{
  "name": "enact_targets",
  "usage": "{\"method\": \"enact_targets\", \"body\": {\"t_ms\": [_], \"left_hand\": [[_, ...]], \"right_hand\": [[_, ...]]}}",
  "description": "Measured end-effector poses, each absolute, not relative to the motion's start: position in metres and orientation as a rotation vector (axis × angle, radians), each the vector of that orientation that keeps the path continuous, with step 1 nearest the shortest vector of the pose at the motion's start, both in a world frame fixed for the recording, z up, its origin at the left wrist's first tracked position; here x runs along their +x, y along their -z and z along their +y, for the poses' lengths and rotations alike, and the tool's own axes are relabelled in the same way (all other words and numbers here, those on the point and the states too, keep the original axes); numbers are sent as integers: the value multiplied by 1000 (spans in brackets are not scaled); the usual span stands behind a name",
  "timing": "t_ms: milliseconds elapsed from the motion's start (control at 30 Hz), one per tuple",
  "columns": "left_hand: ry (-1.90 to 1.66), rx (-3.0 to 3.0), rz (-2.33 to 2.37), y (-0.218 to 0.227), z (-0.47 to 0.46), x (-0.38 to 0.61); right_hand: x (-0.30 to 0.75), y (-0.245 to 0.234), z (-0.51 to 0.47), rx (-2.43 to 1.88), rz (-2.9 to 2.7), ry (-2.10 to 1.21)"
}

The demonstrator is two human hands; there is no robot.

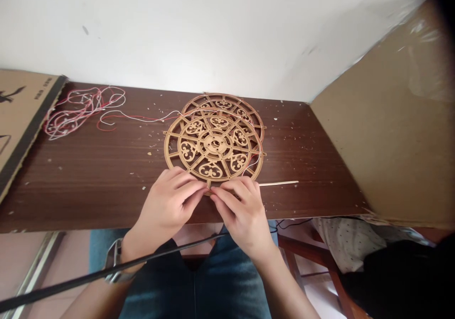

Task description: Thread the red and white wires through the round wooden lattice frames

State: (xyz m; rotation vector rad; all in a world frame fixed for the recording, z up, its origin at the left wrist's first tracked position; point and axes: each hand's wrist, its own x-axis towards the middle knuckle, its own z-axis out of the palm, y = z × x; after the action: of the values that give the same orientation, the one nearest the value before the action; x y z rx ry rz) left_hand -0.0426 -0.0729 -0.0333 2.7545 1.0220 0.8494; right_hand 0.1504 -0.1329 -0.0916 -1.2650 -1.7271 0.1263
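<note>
The lower rim of the front disc (213, 148), a laser-cut wooden fretwork wheel, is held by the left hand (167, 200) and the right hand (241, 212), with both hands curled narrowly and their fingertips brought together at the rim; exactly what is pinched there is hidden by the fingers. The disc is laid flat on a dark wooden table (106, 193), and the upper part of a matching rear disc (222, 104) is overlapped by it. Thin red and white wires (83, 110) are heaped in a loose tangle to the left, and a strand is led from them across the table to the discs, with more wire seen along the front disc's right edge. A thin wooden stick (279, 183) is laid just beside the right hand. Cardboard (369, 139) is stood at the table's right end, and another piece (21, 115) is placed at its left end. A black cable (106, 272) is seen crossing in front of the left forearm, above the person's jeans (227, 286).
</note>
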Motion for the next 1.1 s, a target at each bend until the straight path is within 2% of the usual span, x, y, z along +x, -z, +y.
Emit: {"method": "enact_targets", "body": {"t_ms": [567,1100], "left_hand": [[-819,2512,938,28,-71,-45],[-908,2634,960,28,-73,-44]], "right_hand": [[149,90,-132,-1281,-1674,-149],[167,85,-140,-1270,-1598,-97]]}}
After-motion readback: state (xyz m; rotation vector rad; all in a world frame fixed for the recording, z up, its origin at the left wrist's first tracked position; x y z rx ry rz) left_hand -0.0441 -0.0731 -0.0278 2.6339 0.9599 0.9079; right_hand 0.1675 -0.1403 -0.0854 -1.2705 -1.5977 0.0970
